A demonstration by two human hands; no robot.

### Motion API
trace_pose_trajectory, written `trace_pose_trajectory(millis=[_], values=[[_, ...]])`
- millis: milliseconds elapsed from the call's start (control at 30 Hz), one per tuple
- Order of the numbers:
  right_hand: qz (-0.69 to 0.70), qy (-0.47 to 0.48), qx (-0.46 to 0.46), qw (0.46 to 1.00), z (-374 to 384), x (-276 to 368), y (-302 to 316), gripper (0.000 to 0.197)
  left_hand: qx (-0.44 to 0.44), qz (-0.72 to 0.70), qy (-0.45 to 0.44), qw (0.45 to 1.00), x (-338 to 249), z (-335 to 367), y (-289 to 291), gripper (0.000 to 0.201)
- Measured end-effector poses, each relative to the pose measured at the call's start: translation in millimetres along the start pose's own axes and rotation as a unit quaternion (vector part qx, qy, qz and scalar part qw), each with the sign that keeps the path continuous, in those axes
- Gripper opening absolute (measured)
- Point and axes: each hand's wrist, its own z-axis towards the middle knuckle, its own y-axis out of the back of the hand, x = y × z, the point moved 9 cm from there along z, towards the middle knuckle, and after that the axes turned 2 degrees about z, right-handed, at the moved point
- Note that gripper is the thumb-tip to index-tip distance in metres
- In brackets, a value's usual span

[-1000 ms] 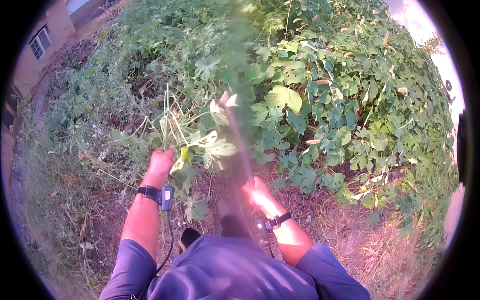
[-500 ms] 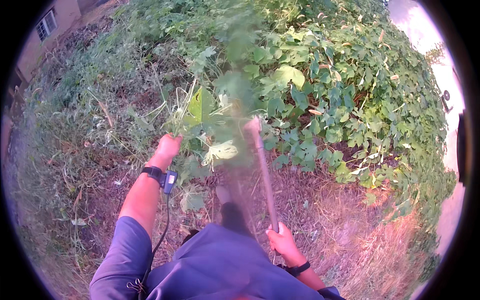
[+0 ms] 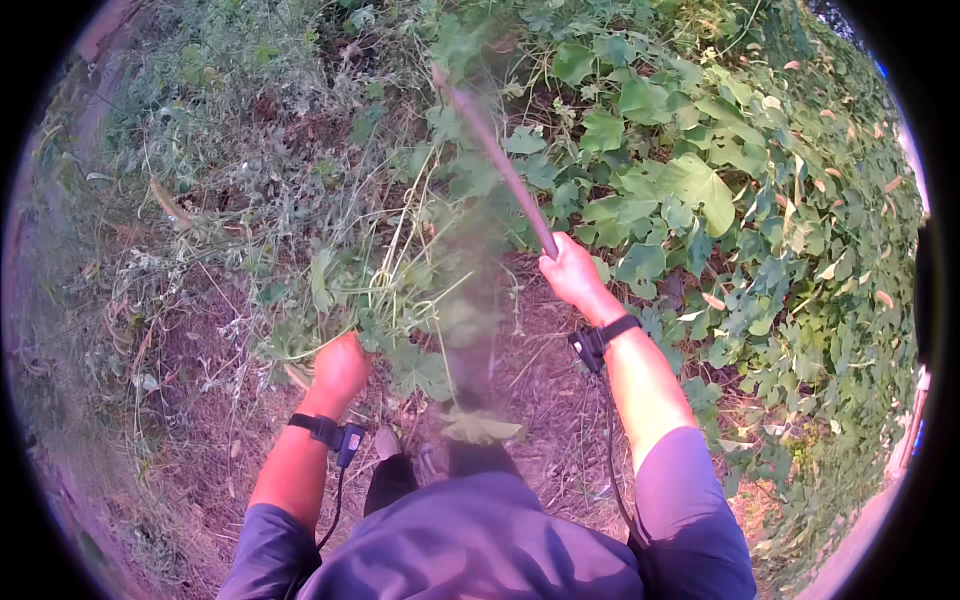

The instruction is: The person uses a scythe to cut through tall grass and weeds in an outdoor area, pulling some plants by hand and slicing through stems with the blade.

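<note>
My left hand (image 3: 341, 372), at the left of the middle, is closed round a bunch of green vines (image 3: 385, 275). Pale stems and lobed leaves of the bunch spread up and to the right from the fist. My right hand (image 3: 574, 272) grips the lower end of a long wooden-handled tool (image 3: 500, 165), which slants up and left into the foliage. Its far end is among the leaves, and the shape of its head cannot be made out. A loose pale green leaf (image 3: 482, 427) hangs low in front of my body.
Dense broad-leaved vines (image 3: 690, 190) cover the right side. Finer, tangled weeds (image 3: 230, 170) fill the left and far ground. Dry brown soil and straw (image 3: 540, 370) lie near my feet, where a shoe (image 3: 387, 442) shows. A blurred smear crosses the middle of the picture.
My right hand has moved up and forward, swinging the tool's far end up and left. My left hand has come lower and nearer, still holding the vines. The view has shifted.
</note>
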Motion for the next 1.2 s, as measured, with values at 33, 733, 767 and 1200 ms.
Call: trace_pose_trajectory(millis=[33, 733, 767, 1200], values=[[-0.032, -0.012, 0.031, 0.999, 33, -6, -17, 0.017, -0.002, 0.015, 0.004, 1.0, -3, -2, 4, 0.023], [0.1, -0.334, 0.005, 0.937, -397, -148, -20, 0.01, 0.053, 0.102, -0.04, 0.993, 101, -168, -17, 0.015], [0.066, -0.311, 0.011, 0.948, -418, -133, -29, 0.011, 0.059, 0.123, -0.036, 0.99, 116, -182, -24, 0.015], [-0.031, -0.069, 0.024, 0.997, -204, -26, -32, 0.03, 0.049, 0.119, 0.053, 0.99, 181, -276, -77, 0.011]])
